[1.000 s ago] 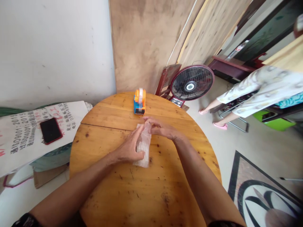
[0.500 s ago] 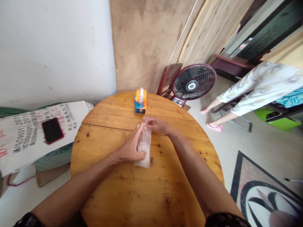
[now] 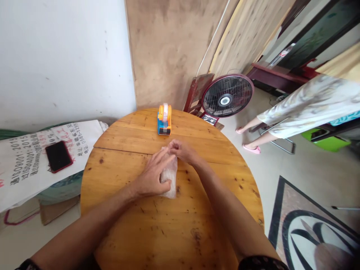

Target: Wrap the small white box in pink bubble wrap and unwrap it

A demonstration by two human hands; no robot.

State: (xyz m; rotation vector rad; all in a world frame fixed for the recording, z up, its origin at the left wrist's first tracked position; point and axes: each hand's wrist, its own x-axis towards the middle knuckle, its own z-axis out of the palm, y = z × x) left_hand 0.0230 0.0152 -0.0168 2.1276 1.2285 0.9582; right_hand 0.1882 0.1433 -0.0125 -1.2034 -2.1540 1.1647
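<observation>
The right hand's (image 3: 181, 150) fingertips are pinched together on the far end of a translucent wrapped packet (image 3: 170, 179). The left hand (image 3: 152, 175) lies over the packet's left side, thumb spread well apart from its fingers. The packet rests at the middle of a round wooden table (image 3: 157, 232). Beyond it, near the far edge, stands a blue-and-orange tape dispenser (image 3: 164, 120). Left of the table, a phone (image 3: 59, 156) lies on white printed sacking (image 3: 25, 157); far right, a fan (image 3: 227, 97).
</observation>
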